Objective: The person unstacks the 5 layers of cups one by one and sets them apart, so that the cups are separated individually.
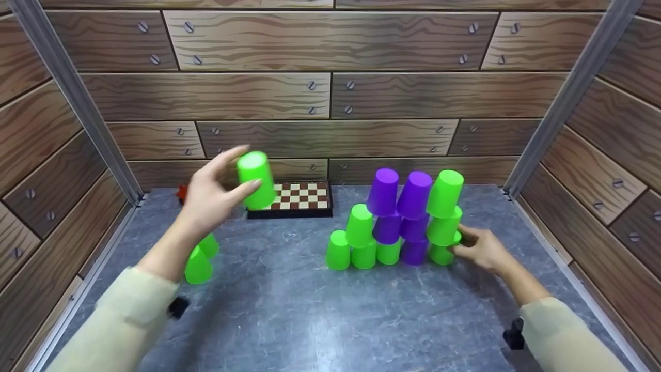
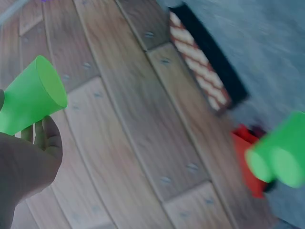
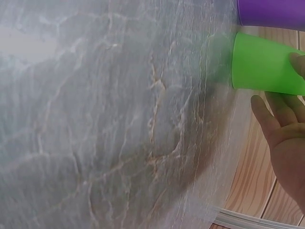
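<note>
My left hand holds a green cup upside down in the air, thumb on the near side; the left wrist view shows the same cup. To the right stands a three-tier wall of upturned green and purple cups. At its right end my right hand grips a low green cup. In the right wrist view the thumb lies on that green cup, with the other fingers beside it. A purple cup is next to it.
Two green cups stand at the left, partly behind the left forearm. A checkered board lies by the back wall, with a red object left of it. Wood-patterned walls enclose the grey tabletop.
</note>
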### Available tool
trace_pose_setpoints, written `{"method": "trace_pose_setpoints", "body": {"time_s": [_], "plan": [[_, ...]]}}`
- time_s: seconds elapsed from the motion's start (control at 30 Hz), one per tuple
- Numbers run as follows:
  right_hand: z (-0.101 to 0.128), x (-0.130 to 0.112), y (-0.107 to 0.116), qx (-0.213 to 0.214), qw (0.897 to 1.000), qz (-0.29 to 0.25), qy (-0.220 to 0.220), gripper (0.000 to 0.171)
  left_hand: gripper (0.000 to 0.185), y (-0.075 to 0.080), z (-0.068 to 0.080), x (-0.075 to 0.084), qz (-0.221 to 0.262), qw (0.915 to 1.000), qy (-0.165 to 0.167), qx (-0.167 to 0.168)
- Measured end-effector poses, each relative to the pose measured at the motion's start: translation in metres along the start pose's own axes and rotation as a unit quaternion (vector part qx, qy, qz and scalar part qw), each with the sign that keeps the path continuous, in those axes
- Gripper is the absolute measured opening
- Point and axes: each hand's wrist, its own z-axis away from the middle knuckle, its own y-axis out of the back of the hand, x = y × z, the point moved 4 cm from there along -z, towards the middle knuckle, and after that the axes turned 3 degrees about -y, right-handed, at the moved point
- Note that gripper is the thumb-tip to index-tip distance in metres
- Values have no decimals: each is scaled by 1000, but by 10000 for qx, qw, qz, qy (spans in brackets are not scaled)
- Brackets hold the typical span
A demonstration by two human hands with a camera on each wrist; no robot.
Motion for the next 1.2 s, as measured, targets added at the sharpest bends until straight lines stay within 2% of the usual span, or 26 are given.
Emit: {"method": "trace_pose_setpoints", "body": {"time_s": [0.23,0.5,0.67,0.87,1.03,1.2], "plan": [[1,1,0,76,10000,17,38,65,67,42,48,-43,-565,9968,506,236],[1,0,0,144,9998,122,52,66,67,67,96,-74,-902,9933,675,248],[1,0,-1,133,9998,103,77,65,64,77,122,-92,-1016,9911,847,179],[2,0,-2,95,9999,64,73,65,61,84,148,-109,-974,9889,1110,149],[1,-1,-2,119,9999,66,87,65,61,87,163,-122,-1044,9858,1302,160],[2,-1,-2,84,9999,-24,74,65,60,85,172,-132,-995,9838,1483,162]]}}
